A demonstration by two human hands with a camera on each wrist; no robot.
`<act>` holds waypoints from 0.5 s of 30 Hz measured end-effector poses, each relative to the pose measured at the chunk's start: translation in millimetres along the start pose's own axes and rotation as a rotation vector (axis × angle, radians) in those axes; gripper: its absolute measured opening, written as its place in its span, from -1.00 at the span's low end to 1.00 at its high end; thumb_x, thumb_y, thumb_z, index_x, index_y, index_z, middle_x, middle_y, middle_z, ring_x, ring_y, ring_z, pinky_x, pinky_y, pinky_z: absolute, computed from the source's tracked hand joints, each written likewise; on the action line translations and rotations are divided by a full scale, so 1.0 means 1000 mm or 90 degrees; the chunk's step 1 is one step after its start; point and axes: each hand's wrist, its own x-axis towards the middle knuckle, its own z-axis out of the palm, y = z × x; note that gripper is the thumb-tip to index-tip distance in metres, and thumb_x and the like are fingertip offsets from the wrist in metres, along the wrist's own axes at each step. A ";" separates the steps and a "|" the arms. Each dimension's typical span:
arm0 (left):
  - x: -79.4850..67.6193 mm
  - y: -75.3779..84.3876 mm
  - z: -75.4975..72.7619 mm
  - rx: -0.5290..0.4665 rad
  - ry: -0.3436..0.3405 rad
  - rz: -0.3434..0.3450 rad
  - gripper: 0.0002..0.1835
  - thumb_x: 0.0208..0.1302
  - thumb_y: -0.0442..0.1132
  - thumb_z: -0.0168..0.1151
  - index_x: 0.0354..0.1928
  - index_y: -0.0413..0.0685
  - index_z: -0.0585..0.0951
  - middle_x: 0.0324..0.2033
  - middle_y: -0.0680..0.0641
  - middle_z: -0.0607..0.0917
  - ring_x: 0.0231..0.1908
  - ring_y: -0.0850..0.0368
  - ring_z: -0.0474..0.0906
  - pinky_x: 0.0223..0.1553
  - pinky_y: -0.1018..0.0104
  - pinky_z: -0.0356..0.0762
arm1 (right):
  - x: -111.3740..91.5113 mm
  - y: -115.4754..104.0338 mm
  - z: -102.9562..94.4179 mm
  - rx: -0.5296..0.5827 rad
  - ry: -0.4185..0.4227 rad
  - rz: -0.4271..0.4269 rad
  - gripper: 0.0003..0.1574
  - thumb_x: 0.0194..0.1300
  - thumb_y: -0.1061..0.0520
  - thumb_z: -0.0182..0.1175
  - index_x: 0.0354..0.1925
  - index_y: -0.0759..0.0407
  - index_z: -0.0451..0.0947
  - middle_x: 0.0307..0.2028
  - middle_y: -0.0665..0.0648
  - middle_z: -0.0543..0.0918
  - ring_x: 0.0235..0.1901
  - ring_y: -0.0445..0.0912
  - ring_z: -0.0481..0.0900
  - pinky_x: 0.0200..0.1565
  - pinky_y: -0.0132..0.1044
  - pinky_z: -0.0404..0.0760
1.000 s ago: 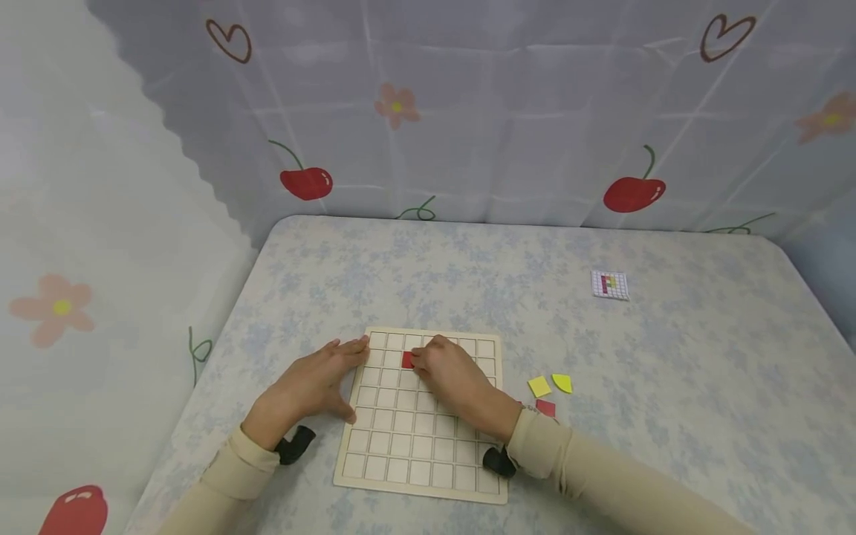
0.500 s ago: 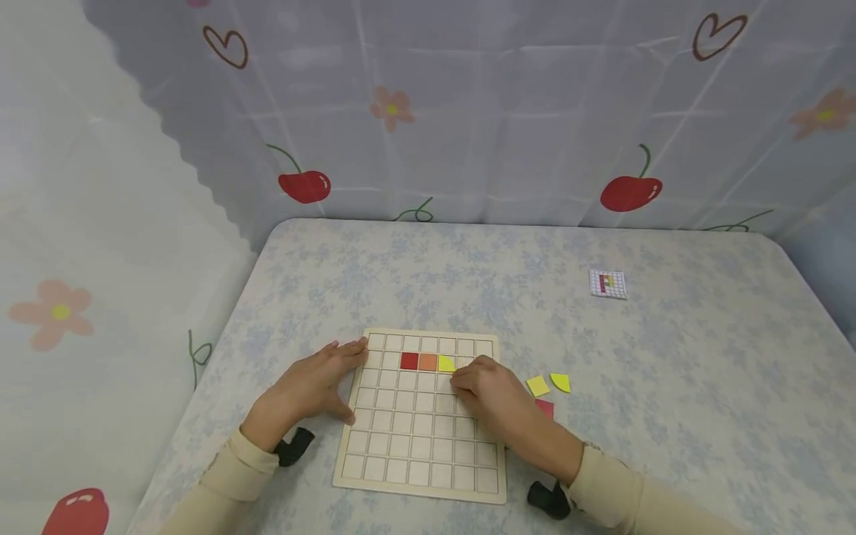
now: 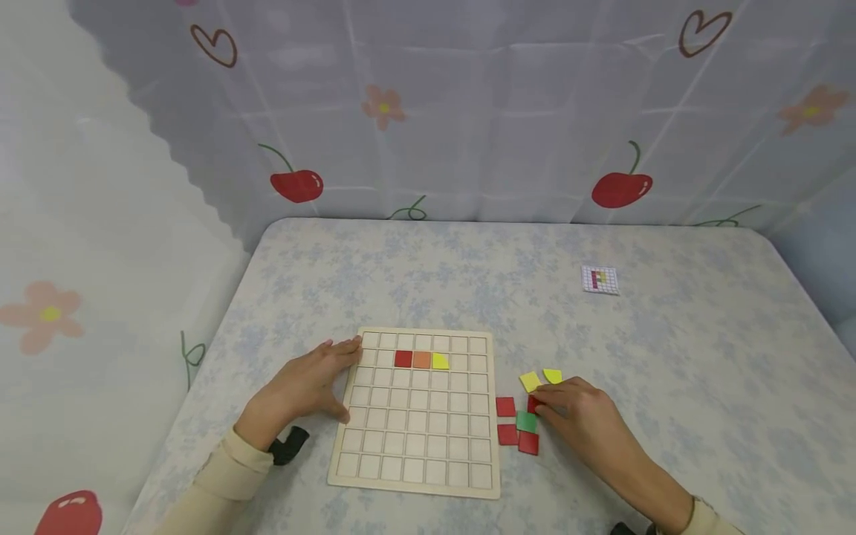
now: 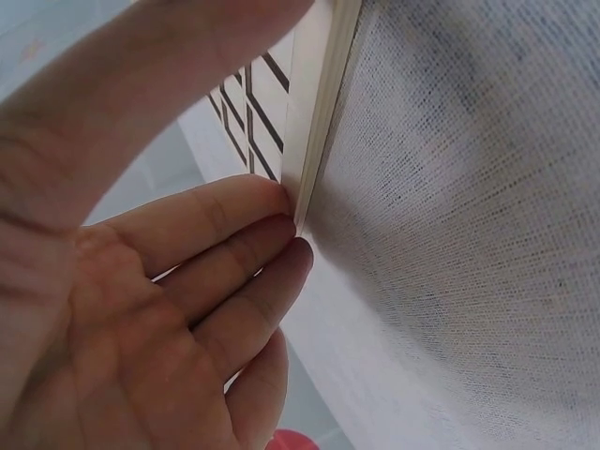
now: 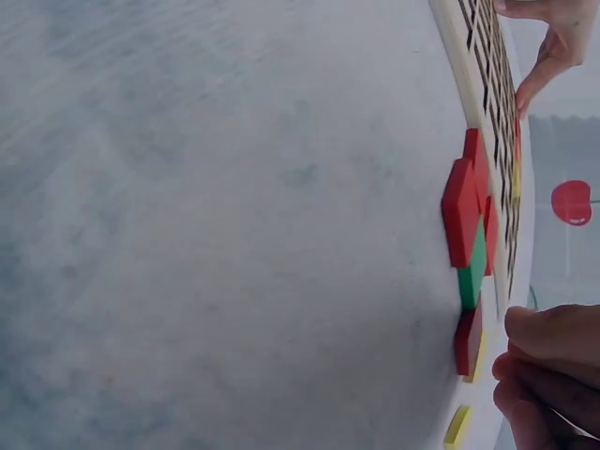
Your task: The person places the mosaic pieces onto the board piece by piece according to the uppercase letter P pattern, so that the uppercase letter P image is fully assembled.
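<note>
In the head view my left hand [image 3: 304, 386] lies with spread, relaxed fingers along the left edge of a gridded wooden board [image 3: 415, 421]. Its fingertips touch the rim in the left wrist view. On the board's second row sit a red square tile [image 3: 403, 359], an orange square tile [image 3: 422, 360] and a yellow quarter-round tile [image 3: 440, 362]. Right of the board, the bent fingertips of my right hand [image 3: 588, 420] are at a loose red square tile [image 3: 532, 404], partly hidden by them. Whether they pinch it cannot be told; the right wrist view shows that tile [image 5: 468, 343] still flat on the cloth.
Other loose tiles lie right of the board: a green square [image 3: 526, 422], several red squares [image 3: 528, 443], a yellow square [image 3: 530, 382] and a yellow quarter-round [image 3: 552, 376]. A small pattern card [image 3: 600, 280] lies farther back on the flowered tablecloth [image 3: 374, 275].
My right hand has left the board beside the row of red, orange and yellow tiles and moved right to the loose tiles. The left hand stays at the board's edge.
</note>
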 end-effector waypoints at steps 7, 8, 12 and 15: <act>0.000 -0.002 0.002 0.000 -0.001 -0.004 0.11 -0.26 -0.08 0.69 0.41 -0.22 0.36 0.46 -0.16 0.23 0.37 -0.40 0.16 0.15 -0.22 0.44 | -0.002 0.006 0.005 -0.018 -0.029 0.011 -0.67 -0.08 0.29 0.55 -0.24 0.17 0.80 -0.26 0.03 0.77 -0.16 -0.04 0.66 -0.16 -0.11 0.70; 0.000 -0.003 0.003 0.000 0.000 -0.004 0.11 -0.26 -0.08 0.69 0.41 -0.22 0.36 0.46 -0.16 0.23 0.37 -0.40 0.16 0.15 -0.22 0.44 | -0.002 0.006 0.006 -0.024 -0.030 0.009 -0.68 -0.08 0.29 0.55 -0.24 0.17 0.80 -0.27 0.03 0.77 -0.17 -0.04 0.66 -0.16 -0.10 0.70; 0.000 -0.003 0.003 0.001 0.003 0.000 0.11 -0.26 -0.08 0.69 0.41 -0.23 0.36 0.46 -0.16 0.23 0.36 -0.40 0.16 0.14 -0.22 0.45 | 0.001 0.007 0.006 -0.046 -0.022 0.000 -0.69 -0.07 0.29 0.55 -0.24 0.20 0.80 -0.28 0.05 0.77 -0.17 -0.03 0.66 -0.15 -0.10 0.70; 0.000 -0.002 0.002 0.004 0.004 0.006 0.11 -0.26 -0.08 0.69 0.40 -0.24 0.36 0.46 -0.17 0.24 0.36 -0.41 0.17 0.13 -0.21 0.46 | 0.002 0.005 0.005 -0.054 -0.005 -0.011 -0.65 -0.07 0.29 0.55 -0.21 0.24 0.79 -0.27 0.08 0.77 -0.17 -0.03 0.65 -0.15 -0.11 0.70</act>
